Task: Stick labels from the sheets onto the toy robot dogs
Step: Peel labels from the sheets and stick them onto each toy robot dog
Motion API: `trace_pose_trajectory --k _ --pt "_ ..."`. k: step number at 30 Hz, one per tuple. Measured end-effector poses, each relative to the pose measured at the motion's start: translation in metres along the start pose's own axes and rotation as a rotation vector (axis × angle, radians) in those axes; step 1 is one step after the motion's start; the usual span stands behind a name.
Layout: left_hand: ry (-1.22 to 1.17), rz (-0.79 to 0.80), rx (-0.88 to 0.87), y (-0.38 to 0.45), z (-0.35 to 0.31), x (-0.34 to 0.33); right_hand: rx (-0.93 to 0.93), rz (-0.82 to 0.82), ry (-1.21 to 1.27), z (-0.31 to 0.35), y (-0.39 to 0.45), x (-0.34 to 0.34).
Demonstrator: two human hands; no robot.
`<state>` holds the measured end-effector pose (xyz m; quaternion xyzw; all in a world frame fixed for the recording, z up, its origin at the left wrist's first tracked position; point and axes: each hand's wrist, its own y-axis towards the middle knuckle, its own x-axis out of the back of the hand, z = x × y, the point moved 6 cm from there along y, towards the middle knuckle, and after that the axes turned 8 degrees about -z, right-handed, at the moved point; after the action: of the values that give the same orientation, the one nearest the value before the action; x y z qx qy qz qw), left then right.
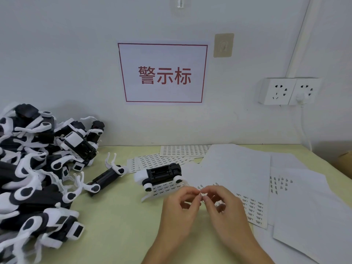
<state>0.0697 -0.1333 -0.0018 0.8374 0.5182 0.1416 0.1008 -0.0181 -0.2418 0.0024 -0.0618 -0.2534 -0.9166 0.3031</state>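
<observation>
A black and white toy robot dog (162, 175) lies belly-up in the middle of the table, resting partly on a label sheet (253, 208). Just in front of it my left hand (181, 208) and my right hand (222, 204) meet fingertip to fingertip above that sheet. Both pinch a tiny label (202, 194) between them. Another dog (106, 177) lies on its side to the left. More label sheets (182, 150) fan out behind the dog near the wall.
A big heap of toy robot dogs (36, 166) fills the left of the green table (118, 225). Used white backing sheets (304, 206) cover the right side. On the wall hang a red-framed sign (163, 73) and a socket strip (289, 91) with a cable.
</observation>
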Motion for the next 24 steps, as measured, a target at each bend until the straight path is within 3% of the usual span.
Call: trace_pose_trajectory --k 4,9,12,24 --pt "-0.045 -0.031 0.037 0.0 0.003 0.001 0.01 0.013 -0.004 0.001 -0.001 -0.002" --pt "-0.29 -0.101 0.242 0.003 0.011 0.006 -0.079 -0.045 0.077 -0.002 0.0 0.002" --pt "-0.415 -0.09 0.326 0.002 0.011 0.005 -0.163 0.0 0.153 -0.003 0.0 0.0" --pt "-0.299 -0.039 0.271 0.0 0.009 0.001 -0.244 -0.035 0.286 -0.006 0.002 0.003"
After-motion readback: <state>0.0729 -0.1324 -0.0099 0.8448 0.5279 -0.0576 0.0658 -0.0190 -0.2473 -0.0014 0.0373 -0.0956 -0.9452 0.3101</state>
